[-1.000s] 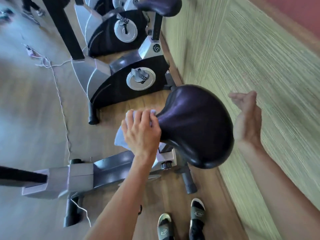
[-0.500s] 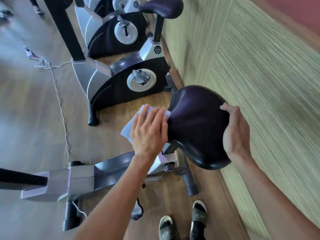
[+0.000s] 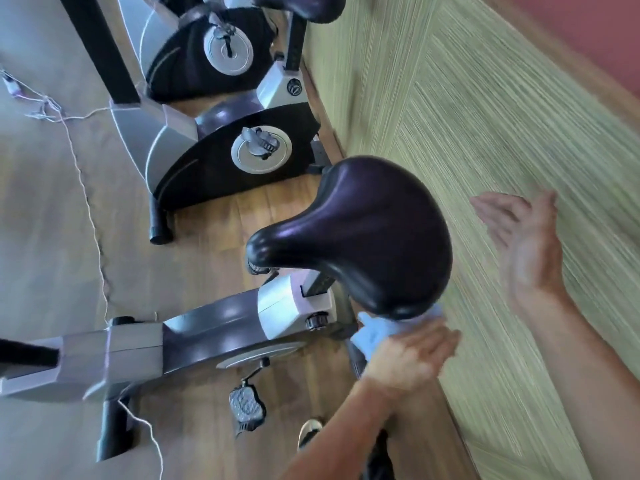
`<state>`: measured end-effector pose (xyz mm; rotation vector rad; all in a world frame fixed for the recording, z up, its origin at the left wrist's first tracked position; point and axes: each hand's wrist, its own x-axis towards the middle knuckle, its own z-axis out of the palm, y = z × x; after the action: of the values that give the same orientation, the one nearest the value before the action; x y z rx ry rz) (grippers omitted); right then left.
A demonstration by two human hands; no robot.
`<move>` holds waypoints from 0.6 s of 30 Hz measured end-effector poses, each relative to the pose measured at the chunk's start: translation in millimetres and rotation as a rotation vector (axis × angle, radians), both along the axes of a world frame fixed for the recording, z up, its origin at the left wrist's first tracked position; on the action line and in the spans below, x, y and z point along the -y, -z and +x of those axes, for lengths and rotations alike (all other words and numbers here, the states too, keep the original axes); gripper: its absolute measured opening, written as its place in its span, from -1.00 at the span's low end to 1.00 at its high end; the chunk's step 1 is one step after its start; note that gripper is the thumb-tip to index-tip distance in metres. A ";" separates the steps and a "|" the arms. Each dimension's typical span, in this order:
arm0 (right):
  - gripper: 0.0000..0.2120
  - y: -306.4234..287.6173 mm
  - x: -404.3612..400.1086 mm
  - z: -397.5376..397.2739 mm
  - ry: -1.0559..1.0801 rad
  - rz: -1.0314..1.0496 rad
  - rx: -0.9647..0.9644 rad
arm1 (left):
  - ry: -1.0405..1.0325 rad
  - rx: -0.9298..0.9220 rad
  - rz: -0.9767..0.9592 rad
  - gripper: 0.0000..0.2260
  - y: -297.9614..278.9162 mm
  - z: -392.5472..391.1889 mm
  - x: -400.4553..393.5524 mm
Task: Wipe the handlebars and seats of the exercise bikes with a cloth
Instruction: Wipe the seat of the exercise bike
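Note:
The dark purple seat of the nearest exercise bike fills the middle of the view. My left hand presses a pale blue cloth against the seat's near rear edge, fingers fairly straight and blurred by motion. My right hand is off the seat, lifted beside it to the right with fingers spread, holding nothing. A second bike's seat shows at the top edge. No handlebars are in view.
A green striped wall panel runs close along the right of the bikes. Two more bikes stand behind in a row. A thin white cord trails over the wooden floor at left. My foot is below the pedal.
My left hand has swept the cloth from the seat's nose round to its rear edge. My right hand, which held the seat's right side, has let go and lifted away.

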<state>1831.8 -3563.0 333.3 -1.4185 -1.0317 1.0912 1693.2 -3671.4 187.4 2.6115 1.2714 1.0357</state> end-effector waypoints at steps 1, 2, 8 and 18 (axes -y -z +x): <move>-0.29 -4.8 5.5 8.4 0.018 0.012 0.004 | -0.039 -0.020 -0.004 -0.76 5.4 -16.2 -7.2; -0.29 -8.9 11.5 16.7 0.045 0.029 0.000 | -0.069 -0.016 0.003 -0.77 8.9 -29.7 -10.3; -0.23 3.2 49.0 23.5 0.047 -0.064 -0.035 | -0.181 0.440 -0.666 -0.83 -16.3 -57.5 72.5; -0.67 -9.5 123.4 -88.0 -0.544 0.327 0.339 | -0.654 0.758 -0.791 -0.79 -165.1 -146.9 58.6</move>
<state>1743.8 -3686.5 342.8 -1.0993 -1.8267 1.0068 1546.3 -3729.9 352.5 1.0851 1.7961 1.0876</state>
